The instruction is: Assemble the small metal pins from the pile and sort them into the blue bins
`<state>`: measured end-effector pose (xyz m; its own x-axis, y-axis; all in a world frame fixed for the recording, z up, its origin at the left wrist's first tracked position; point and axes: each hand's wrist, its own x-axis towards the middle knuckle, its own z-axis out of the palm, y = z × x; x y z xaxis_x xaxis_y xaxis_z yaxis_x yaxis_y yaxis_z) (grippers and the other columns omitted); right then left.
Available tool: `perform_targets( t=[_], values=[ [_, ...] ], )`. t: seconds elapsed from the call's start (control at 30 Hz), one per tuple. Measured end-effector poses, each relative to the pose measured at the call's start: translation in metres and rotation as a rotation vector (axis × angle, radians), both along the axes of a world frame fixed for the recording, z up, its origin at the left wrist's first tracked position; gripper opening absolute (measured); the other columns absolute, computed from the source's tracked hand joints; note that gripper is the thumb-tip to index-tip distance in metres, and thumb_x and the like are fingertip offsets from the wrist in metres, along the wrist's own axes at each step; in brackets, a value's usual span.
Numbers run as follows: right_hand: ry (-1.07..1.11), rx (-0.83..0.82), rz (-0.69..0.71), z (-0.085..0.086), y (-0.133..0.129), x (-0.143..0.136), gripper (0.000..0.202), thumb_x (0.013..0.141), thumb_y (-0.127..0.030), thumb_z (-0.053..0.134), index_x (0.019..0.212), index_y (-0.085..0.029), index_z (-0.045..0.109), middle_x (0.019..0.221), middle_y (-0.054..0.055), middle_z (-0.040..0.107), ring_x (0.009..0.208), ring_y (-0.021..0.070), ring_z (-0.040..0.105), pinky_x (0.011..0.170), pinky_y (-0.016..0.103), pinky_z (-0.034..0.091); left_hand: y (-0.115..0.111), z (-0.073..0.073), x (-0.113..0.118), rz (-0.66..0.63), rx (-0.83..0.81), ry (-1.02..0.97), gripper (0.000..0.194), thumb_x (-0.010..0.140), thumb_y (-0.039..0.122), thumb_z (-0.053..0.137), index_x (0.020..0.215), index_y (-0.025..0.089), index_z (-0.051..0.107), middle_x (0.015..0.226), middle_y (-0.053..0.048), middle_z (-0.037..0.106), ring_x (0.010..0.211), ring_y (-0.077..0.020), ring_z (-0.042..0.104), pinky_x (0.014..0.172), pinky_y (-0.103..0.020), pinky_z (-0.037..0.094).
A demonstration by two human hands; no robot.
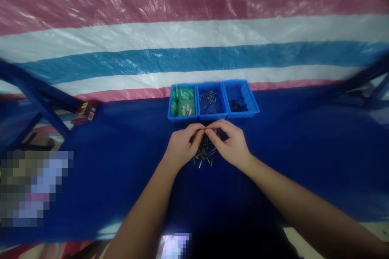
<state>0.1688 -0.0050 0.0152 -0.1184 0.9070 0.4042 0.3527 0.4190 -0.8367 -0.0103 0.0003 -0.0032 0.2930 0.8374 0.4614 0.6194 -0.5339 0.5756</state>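
Observation:
My left hand (184, 145) and my right hand (231, 142) meet fingertip to fingertip over the blue table. Both are closed in a pinch, and whatever sits between the fingertips is too small to make out. Below and behind them lies a loose pile of thin metal pins (205, 154), brassy and dark, partly covered by my fingers. Just beyond my hands stands a blue bin (213, 116) with several similar thin pieces inside. On its left is a blue bin (182, 119) holding small white pieces in green plastic; on its right, a blue bin (247, 109) has small dark pieces.
A dark red box (84, 112) lies at the table's left, by a blue metal frame (45, 93). Another frame leg (361, 71) stands at the right. Behind the bins hangs a striped plastic sheet (194, 58). The blue tabletop (127, 170) runs to both sides.

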Motion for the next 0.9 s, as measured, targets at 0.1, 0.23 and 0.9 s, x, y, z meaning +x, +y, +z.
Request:
perform_targets(
  t=[0.1, 0.23, 0.9],
  values=[
    [-0.025, 0.012, 0.017, 0.0001, 0.0001, 0.0009, 0.009, 0.091, -0.022, 0.064, 0.085, -0.019, 0.069, 0.082, 0.004, 0.069, 0.069, 0.0137, 0.062, 0.061, 0.027, 0.051, 0.0009, -0.0006, -0.0011, 0.007, 0.001, 0.052, 0.018, 0.1, 0.03, 0.05, 0.107, 0.02, 0.063, 0.087, 0.0, 0.075, 0.066, -0.011, 0.069, 0.064, -0.021, 0.048],
    [-0.058, 0.012, 0.035, -0.0006, -0.0003, 0.0009, 0.014, 0.093, -0.023, 0.063, 0.081, -0.019, 0.068, 0.08, 0.004, 0.069, 0.068, 0.0136, 0.061, 0.062, 0.027, 0.049, 0.0013, -0.0001, -0.0022, 0.016, 0.018, 0.09, 0.022, 0.101, 0.032, 0.046, 0.1, 0.019, 0.064, 0.081, -0.001, 0.073, 0.063, -0.0121, 0.067, 0.061, -0.022, 0.047],
    [-0.04, 0.026, 0.004, -0.0054, 0.0017, 0.0021, 0.01, 0.09, -0.022, 0.066, 0.099, -0.02, 0.071, 0.088, 0.003, 0.073, 0.073, 0.0141, 0.066, 0.064, 0.026, 0.053, 0.0017, -0.0007, -0.0019, 0.015, 0.016, 0.101, 0.022, 0.101, 0.033, 0.047, 0.106, 0.019, 0.063, 0.083, -0.001, 0.074, 0.064, -0.0122, 0.068, 0.062, -0.022, 0.047]
  ],
)
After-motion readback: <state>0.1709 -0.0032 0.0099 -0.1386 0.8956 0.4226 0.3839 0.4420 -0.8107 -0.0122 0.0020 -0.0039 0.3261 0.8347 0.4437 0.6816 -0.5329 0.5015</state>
